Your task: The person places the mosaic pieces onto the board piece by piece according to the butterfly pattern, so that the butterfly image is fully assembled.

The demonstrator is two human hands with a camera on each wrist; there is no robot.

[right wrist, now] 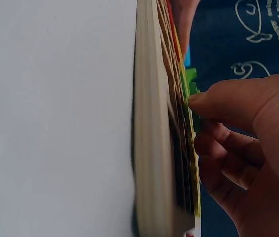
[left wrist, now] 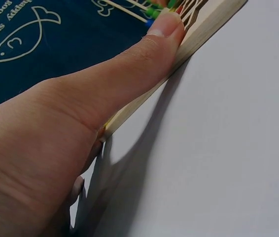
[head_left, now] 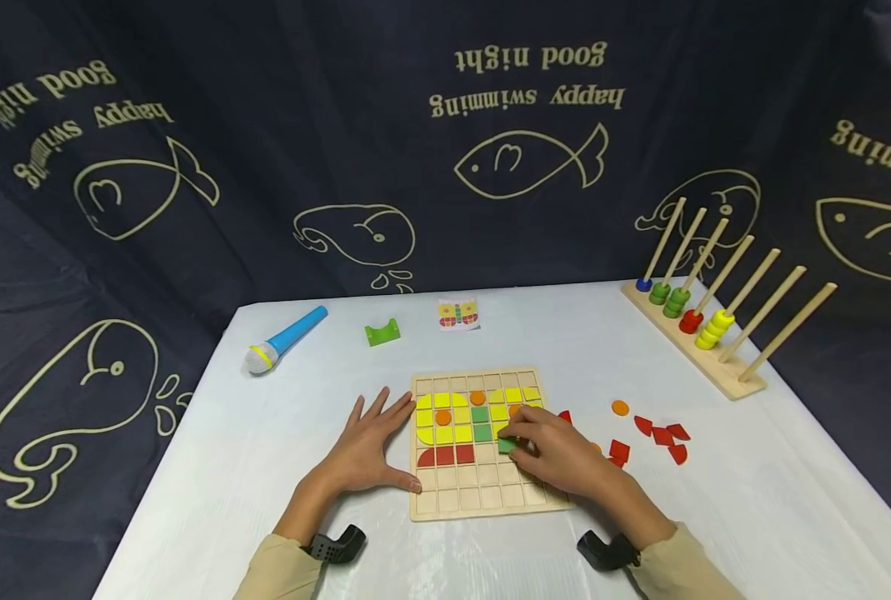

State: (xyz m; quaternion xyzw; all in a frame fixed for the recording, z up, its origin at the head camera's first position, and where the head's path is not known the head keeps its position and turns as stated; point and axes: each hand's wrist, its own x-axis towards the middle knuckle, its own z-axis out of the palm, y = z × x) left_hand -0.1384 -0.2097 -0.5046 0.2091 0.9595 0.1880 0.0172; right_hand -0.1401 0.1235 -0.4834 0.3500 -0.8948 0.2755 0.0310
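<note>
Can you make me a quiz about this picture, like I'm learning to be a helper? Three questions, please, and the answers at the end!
1. Which hand pinches a green square?
2. True or false: in the head view, the microphone lies to the left of the wooden board.
3. What colour is the bead on the farthest peg of the bead rack? A) red B) blue C) yellow

Key:
1. The right hand.
2. True.
3. B) blue.
</note>
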